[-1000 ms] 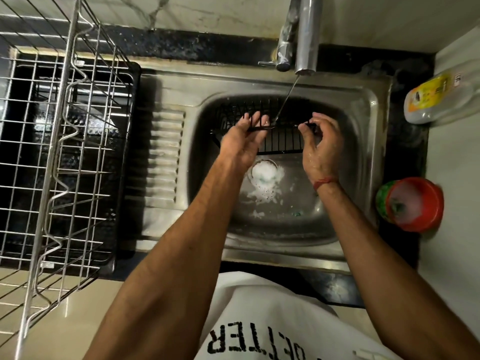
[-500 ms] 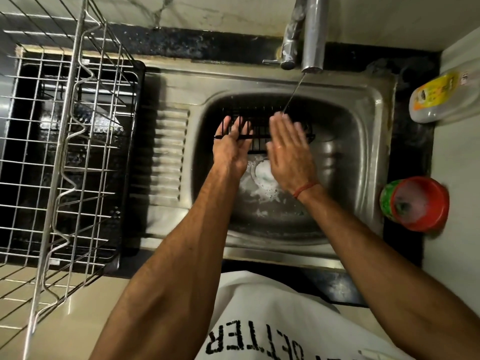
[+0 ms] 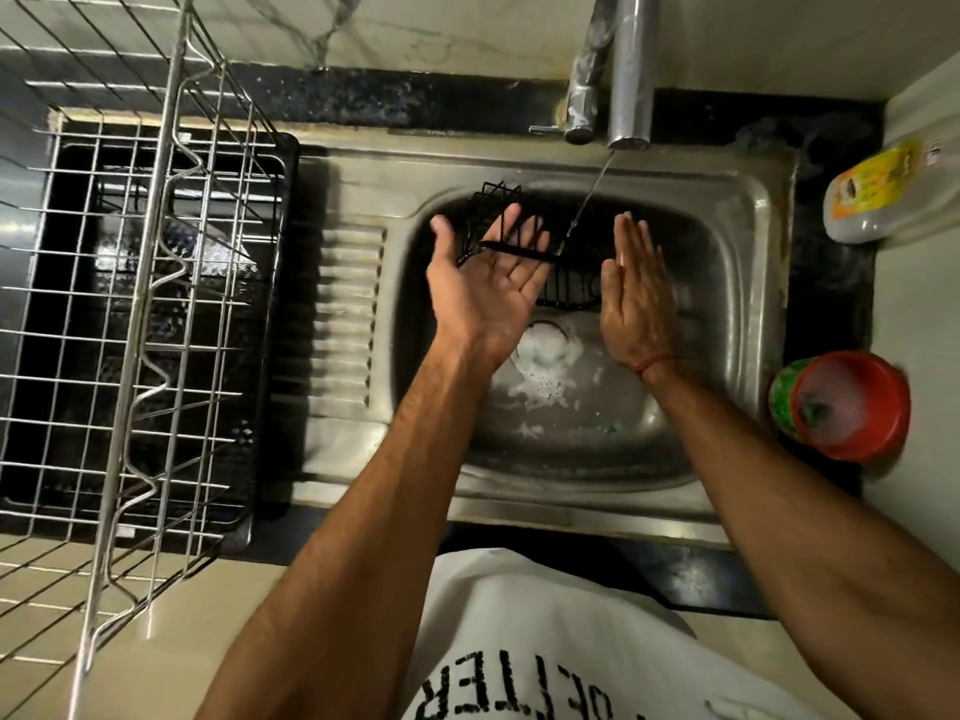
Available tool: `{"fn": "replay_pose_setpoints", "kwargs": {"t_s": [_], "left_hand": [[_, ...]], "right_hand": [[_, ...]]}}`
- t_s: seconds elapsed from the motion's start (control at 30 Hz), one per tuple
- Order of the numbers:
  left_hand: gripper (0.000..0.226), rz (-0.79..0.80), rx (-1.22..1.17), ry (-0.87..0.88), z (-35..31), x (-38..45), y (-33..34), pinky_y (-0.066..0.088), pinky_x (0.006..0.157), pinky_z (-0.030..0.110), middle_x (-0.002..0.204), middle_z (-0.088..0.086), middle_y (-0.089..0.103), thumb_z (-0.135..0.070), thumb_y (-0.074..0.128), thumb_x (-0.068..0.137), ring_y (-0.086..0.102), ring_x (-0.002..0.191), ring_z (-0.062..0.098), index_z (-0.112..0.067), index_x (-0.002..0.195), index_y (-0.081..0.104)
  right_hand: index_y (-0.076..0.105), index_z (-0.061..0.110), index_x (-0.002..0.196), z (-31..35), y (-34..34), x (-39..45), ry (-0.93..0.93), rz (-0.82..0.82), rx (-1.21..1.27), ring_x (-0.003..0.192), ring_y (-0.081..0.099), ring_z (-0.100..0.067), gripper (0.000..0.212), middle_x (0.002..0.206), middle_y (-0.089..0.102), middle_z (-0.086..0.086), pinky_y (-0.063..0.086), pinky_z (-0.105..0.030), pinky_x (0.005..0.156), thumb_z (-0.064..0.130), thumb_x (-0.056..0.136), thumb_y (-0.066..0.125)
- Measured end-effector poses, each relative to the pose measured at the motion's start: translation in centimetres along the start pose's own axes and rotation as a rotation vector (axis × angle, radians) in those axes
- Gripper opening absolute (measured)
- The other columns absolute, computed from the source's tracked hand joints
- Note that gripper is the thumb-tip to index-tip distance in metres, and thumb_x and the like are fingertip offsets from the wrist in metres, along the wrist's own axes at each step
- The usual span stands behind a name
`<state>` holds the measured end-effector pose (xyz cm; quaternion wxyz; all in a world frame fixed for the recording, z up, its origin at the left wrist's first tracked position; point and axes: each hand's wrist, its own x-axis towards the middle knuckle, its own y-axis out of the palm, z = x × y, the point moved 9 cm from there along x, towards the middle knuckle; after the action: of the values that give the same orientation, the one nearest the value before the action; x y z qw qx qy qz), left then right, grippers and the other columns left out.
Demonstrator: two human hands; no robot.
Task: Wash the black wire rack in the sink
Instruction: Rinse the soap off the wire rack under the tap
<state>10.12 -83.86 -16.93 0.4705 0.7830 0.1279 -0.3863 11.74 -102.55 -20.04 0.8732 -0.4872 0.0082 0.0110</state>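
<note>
The black wire rack stands tilted at the back of the steel sink, its left corner raised above the basin's rim. My left hand is palm-up with fingers spread, and the rack's front bar lies across those fingers. My right hand is flat and edge-on against the rack's right end, wet, with fingers straight. A thin stream of water falls from the tap onto the front bar between my hands. Much of the rack is hidden behind my left hand.
Soap foam covers the drain. A silver wire dish rack over a black tray fills the left counter. On the right stand a red bowl with suds and a lying plastic bottle.
My left hand has turned palm-up and opened under the rack's front bar. My right hand slid from the rack's middle to its right end. The rack's left corner has tipped higher.
</note>
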Motion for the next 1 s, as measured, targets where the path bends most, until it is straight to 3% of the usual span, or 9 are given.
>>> {"fn": "replay_pose_setpoints", "kwargs": {"t_s": [0.2,0.33,0.4,0.5,0.57,0.67,0.8,0.93,1.0], "left_hand": [[0.025,-0.066,-0.114,-0.035,0.2,0.3,1.1,0.032,0.131,0.055,0.148,0.022,0.065,-0.033,0.042,0.118,0.056,0.147,0.037,-0.023,0.119,0.065],[0.022,0.011,-0.089,-0.001,1.7,-0.1,4.6,0.035,0.129,0.051,0.158,0.019,0.057,-0.025,0.043,0.118,0.051,0.151,0.034,-0.027,0.133,0.060],[0.026,0.032,-0.057,0.042,2.7,0.3,6.0,0.043,0.122,0.045,0.147,0.019,0.065,-0.019,0.043,0.118,0.063,0.136,0.030,-0.024,0.142,0.053],[0.033,0.090,0.009,0.042,4.7,1.0,7.4,0.049,0.118,0.039,0.124,0.016,0.072,-0.011,0.052,0.114,0.068,0.119,0.026,-0.013,0.147,0.052],[0.032,0.132,0.098,0.009,5.5,0.9,8.3,0.046,0.123,0.041,0.135,0.018,0.069,-0.010,0.057,0.112,0.065,0.129,0.029,-0.010,0.143,0.059],[0.016,0.069,0.201,-0.015,5.2,0.9,7.8,0.054,0.101,0.030,0.111,0.010,0.072,-0.007,0.056,0.112,0.072,0.093,0.016,-0.015,0.112,0.070],[0.019,0.091,0.303,-0.015,3.9,1.2,7.3,0.061,0.081,0.024,0.088,0.003,0.076,-0.013,0.050,0.116,0.070,0.064,0.006,-0.009,0.110,0.068],[0.024,0.018,0.308,0.017,1.1,0.7,5.0,0.061,0.101,0.037,0.119,0.016,0.080,-0.018,0.049,0.117,0.077,0.099,0.022,-0.004,0.117,0.069],[0.023,-0.030,0.305,0.019,-0.2,1.1,3.6,0.063,0.098,0.036,0.112,0.014,0.081,-0.019,0.051,0.116,0.079,0.097,0.023,-0.005,0.116,0.069]], "right_hand": [[0.019,0.015,0.166,-0.4,-0.2,0.1,0.133,-0.047,0.082,0.162,0.006,-0.015,0.057,0.174,0.017,0.000,0.014,-0.047,0.131,0.037,0.114,0.018],[0.040,0.013,0.159,3.0,-2.5,-0.4,0.258,-0.149,0.428,0.152,0.036,-0.008,0.052,0.162,0.043,0.001,0.033,-0.037,0.124,0.034,0.112,0.030],[0.047,0.014,0.155,6.3,-4.3,-0.4,0.228,-0.158,0.690,0.140,0.045,0.006,0.045,0.153,0.051,0.008,0.039,-0.022,0.117,0.030,0.114,0.036],[0.049,0.025,0.154,8.7,-5.9,0.3,0.234,-0.131,0.872,0.139,0.048,0.005,0.044,0.155,0.051,0.008,0.041,-0.015,0.110,0.039,0.112,0.043],[0.048,0.027,0.154,7.8,-6.1,0.9,0.267,-0.121,0.864,0.137,0.051,0.002,0.049,0.153,0.053,0.007,0.044,-0.017,0.108,0.046,0.109,0.049],[0.050,0.017,0.153,6.2,-6.8,0.8,0.218,-0.132,0.838,0.138,0.051,-0.001,0.046,0.150,0.055,0.003,0.042,-0.022,0.114,0.036,0.110,0.050],[0.057,0.016,0.144,6.2,-7.3,0.8,0.145,-0.138,0.687,0.132,0.055,-0.002,0.038,0.141,0.061,0.004,0.044,-0.024,0.112,0.033,0.111,0.050],[0.064,0.012,0.124,5.8,-8.3,0.4,0.176,-0.262,0.620,0.109,0.061,0.004,0.029,0.118,0.068,0.006,0.048,-0.017,0.096,0.031,0.112,0.046],[0.063,0.009,0.118,5.5,-8.5,-0.2,0.180,-0.288,0.605,0.101,0.059,0.002,0.028,0.111,0.066,0.004,0.049,-0.018,0.091,0.031,0.112,0.045]]}}
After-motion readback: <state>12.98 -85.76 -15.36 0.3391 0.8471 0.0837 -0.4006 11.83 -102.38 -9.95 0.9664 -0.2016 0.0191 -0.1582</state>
